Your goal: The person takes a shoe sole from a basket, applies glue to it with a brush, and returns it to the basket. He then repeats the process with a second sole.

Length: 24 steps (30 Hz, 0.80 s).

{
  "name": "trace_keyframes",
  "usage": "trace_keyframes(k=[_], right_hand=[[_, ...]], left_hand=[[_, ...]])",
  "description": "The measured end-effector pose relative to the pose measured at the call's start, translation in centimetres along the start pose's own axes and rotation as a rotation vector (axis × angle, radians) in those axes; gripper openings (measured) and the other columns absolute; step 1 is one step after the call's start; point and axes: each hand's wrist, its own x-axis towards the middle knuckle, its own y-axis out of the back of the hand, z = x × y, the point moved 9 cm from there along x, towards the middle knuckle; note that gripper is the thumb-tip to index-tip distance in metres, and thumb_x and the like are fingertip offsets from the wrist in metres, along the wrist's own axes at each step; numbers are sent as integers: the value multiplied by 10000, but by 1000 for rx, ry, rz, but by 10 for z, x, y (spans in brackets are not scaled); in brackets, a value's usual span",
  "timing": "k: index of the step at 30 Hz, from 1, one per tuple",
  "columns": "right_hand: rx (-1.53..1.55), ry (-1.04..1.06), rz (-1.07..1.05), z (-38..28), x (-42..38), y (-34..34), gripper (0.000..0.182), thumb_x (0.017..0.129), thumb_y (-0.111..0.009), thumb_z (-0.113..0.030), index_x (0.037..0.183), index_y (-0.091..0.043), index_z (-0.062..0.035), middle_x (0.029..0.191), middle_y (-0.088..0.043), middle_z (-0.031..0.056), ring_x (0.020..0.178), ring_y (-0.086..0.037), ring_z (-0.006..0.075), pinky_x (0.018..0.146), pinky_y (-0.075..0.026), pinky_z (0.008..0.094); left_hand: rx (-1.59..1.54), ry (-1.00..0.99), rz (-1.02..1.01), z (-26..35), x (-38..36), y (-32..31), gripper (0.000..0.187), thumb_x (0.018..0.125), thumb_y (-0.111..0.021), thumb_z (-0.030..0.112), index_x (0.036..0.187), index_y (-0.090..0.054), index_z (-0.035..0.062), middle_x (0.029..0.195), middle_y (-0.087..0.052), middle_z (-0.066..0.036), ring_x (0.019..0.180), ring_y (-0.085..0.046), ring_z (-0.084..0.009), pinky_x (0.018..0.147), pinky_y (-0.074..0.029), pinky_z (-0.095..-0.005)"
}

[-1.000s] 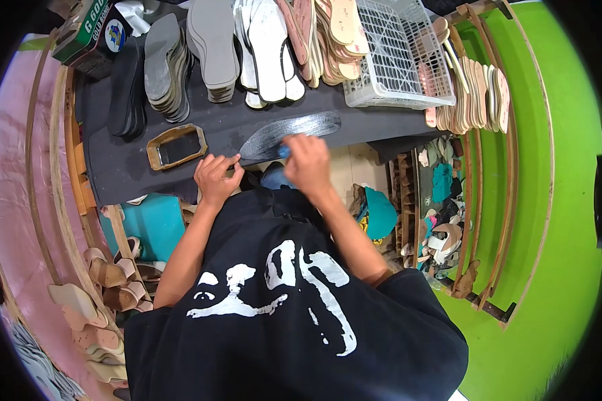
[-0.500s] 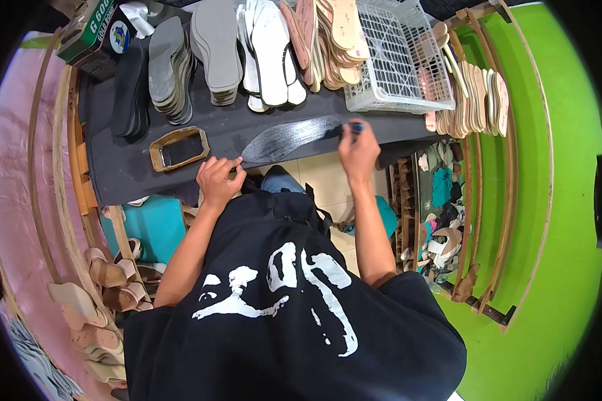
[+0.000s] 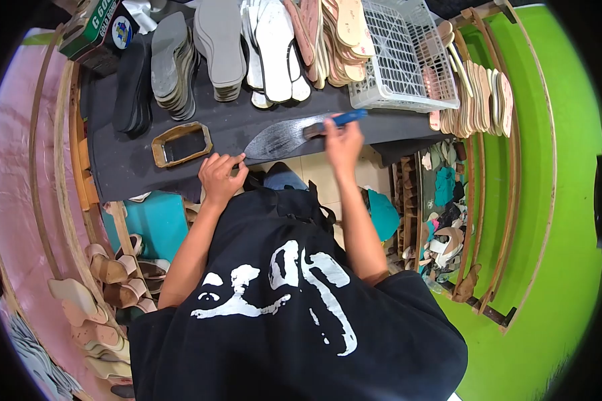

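A black shoe insole (image 3: 274, 139), shiny and wet-looking, lies lengthwise along the front edge of the black table. At its left tip, my left hand (image 3: 221, 175) has its fingers closed, thumb and forefinger holding the insole's edge. My right hand (image 3: 343, 148) grips a brush with a blue handle (image 3: 350, 118). The dark head of the brush (image 3: 312, 130) rests on the insole's right part, and the handle points up and right. Left of the insole stands an open, amber-rimmed container (image 3: 180, 145); its dark inside is hard to make out.
Stacks of black insoles (image 3: 134, 90), grey insoles (image 3: 219, 50), white insoles (image 3: 274, 53) and beige insoles (image 3: 344, 40) line the table's back. A white plastic crate (image 3: 405, 100) stands back right, a green box (image 3: 97, 33) back left. Wooden racks flank both sides.
My right hand has moved left along the insole, and the brush has tilted so its blue handle shows. My left hand stays at the insole's left tip.
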Motion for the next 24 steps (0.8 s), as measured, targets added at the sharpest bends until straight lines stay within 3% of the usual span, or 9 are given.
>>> trace_keyframes(k=[3, 5, 8, 10, 14, 17, 19, 21, 24], right_hand=[[-78, 43, 192, 2, 31, 49, 205, 1007, -788, -142, 1116, -713, 15, 821, -769, 109, 648, -725, 167, 615, -562, 341], [-145, 25, 199, -7, 33, 53, 162, 1001, -763, -95, 1099, -702, 19, 860, -763, 146, 679, -738, 249, 653, -579, 396], [-498, 500, 35, -56, 8, 7, 216, 891, -739, -18, 1101, -690, -25, 982, -698, 175, 890, -669, 413, 799, -541, 511], [-587, 607, -112, -76, -21, -30, 365, 782, -702, -1, 1143, -689, -49, 1005, -667, 137, 882, -644, 368, 787, -524, 492], [-355, 674, -289, -111, -70, -80, 356, 751, -690, 2, 1104, -698, -48, 962, -668, 124, 847, -642, 364, 775, -523, 495], [-154, 515, -296, -103, -67, -83, 178, 901, -739, -60, 1077, -712, -48, 937, -719, 141, 821, -706, 359, 743, -559, 469], [-117, 166, -241, -57, -29, -56, 188, 1011, -797, -166, 1137, -733, -42, 912, -743, 94, 740, -698, 183, 689, -554, 357], [219, -78, -28, 9, 7, -17, 199, 1035, -791, -181, 1101, -712, -11, 955, -737, 61, 840, -748, 161, 736, -601, 349], [78, 15, 126, 25, 35, 39, 191, 1046, -771, -129, 1118, -699, 33, 991, -752, 85, 848, -742, 154, 740, -599, 315]], left_hand=[[-3, -1, -1, 0, 0, -1, 180, 733, -835, 120, 903, -854, 174, 665, -606, 21, 639, -555, -212, 619, -423, -367], [8, 3, -15, 0, 0, -3, 187, 730, -831, 118, 905, -855, 177, 658, -609, 22, 629, -554, -213, 615, -423, -369], [-15, -1, 25, -1, 0, -3, 173, 726, -827, 118, 889, -853, 171, 654, -616, 20, 621, -554, -215, 612, -423, -367], [-38, -7, 37, 1, 2, -3, 179, 727, -835, 101, 893, -853, 166, 628, -574, 12, 614, -538, -213, 607, -415, -370], [-31, -4, 28, 2, 4, 0, 181, 733, -843, 106, 902, -855, 170, 626, -552, 10, 609, -524, -212, 604, -413, -377], [-38, 0, 13, 4, 4, 3, 158, 751, -837, 130, 901, -853, 175, 655, -568, 13, 627, -532, -213, 607, -416, -377], [-19, 5, 20, 4, 1, 4, 158, 757, -834, 131, 907, -854, 179, 657, -567, 12, 636, -536, -211, 607, -414, -375], [-56, 10, 18, 4, 2, 6, 161, 762, -833, 132, 915, -857, 178, 655, -564, 11, 639, -537, -209, 615, -415, -375], [-82, 57, -47, -1, -1, 4, 163, 781, -830, 160, 941, -859, 151, 721, -625, 2, 723, -580, -226, 677, -445, -391]])
